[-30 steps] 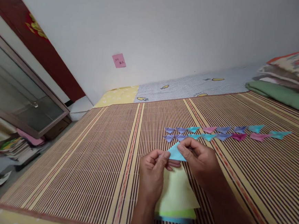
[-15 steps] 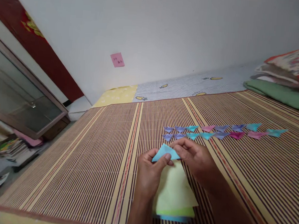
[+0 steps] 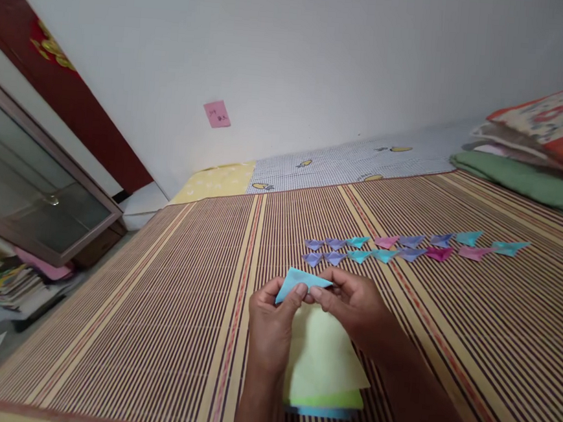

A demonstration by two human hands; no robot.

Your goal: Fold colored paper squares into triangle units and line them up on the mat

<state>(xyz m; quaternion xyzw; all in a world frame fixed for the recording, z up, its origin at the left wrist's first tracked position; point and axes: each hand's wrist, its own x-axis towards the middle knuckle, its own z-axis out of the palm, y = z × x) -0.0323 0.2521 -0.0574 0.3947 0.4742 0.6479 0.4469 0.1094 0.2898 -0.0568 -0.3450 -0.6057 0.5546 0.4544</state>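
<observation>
A blue sheet of paper (image 3: 300,281), folded into a pointed triangular shape, is held up between both hands. My left hand (image 3: 276,314) pinches its left and lower part, thumb in front. On the right, my right hand (image 3: 352,301) grips the lower right edge between thumb and fingers, the two thumbs almost touching. Beneath the hands lies a stack of paper sheets (image 3: 326,357), pale yellow on top, with green and blue edges showing below. Beyond them, two rows of small folded paper boats (image 3: 385,255) in purple, blue and pink rest on the mat.
A striped bamboo mat (image 3: 166,319) covers the bed. Folded bedding with a green piece (image 3: 522,181) is piled at the far right. A pink note (image 3: 217,113) sticks to the wall. At left are a glass-paned cabinet door (image 3: 44,186) and a pile of books (image 3: 10,287).
My right thumb has moved down and left along the blue paper's lower edge, beside the left thumb. The paper's right tip now shows. The whole view has shifted slightly.
</observation>
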